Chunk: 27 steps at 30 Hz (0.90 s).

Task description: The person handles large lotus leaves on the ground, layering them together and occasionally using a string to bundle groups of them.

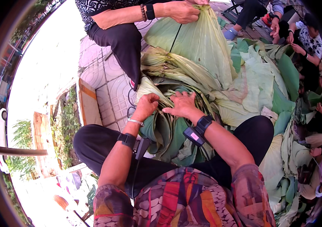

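A thick bundle of folded lotus leaves lies between my knees, its gathered yellowish edges turned up. My left hand is at the bundle's left edge, fingers curled with thumb and forefinger close together; whether a leaf edge is pinched between them is unclear. My right hand rests palm down on top of the bundle, fingers spread, gripping nothing. Just beyond, a person opposite holds up a large pale green lotus leaf by its gathered tip. Beneath that leaf lies a stack of yellowed folded leaves.
Flattened lotus leaves spread over the paving on the right, with several people seated beyond. The opposite person's knee is at upper left. A low board-like edge stands left of the paving tiles. Black cables run from both wrist devices.
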Each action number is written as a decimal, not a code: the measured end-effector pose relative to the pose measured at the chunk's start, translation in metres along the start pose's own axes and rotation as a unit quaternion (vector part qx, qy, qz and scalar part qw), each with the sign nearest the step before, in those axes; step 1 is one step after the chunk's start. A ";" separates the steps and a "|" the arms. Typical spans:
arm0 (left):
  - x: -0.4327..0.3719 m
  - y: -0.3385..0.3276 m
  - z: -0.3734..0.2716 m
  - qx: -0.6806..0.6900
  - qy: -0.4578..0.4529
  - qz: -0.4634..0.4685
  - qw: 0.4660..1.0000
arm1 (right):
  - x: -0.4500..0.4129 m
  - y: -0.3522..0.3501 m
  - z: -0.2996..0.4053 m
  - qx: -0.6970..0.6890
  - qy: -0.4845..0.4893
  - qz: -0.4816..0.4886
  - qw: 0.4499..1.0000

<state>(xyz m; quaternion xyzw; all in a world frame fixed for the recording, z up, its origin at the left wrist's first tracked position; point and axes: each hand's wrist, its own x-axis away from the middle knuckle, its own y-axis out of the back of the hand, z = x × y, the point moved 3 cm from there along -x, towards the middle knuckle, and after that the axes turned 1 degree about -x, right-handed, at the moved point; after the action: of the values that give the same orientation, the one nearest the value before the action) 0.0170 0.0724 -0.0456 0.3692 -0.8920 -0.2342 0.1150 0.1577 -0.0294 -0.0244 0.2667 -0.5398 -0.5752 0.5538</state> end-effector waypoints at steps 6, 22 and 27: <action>-0.001 -0.006 0.002 -0.057 0.017 0.035 0.998 | 0.001 0.008 0.006 0.005 -0.009 0.064 0.998; 0.013 -0.008 0.025 -0.259 0.110 0.074 0.957 | -0.001 -0.003 -0.006 -0.039 0.011 -0.003 0.999; 0.014 -0.013 0.048 -0.293 0.149 0.080 0.941 | -0.001 -0.004 -0.008 -0.047 0.008 -0.001 0.999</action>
<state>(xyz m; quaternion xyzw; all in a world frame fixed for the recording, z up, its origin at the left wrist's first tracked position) -0.0036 0.0705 -0.0934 0.2769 -0.7832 -0.4178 0.3678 0.1635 -0.0319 -0.0301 0.2461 -0.5075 -0.5981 0.5694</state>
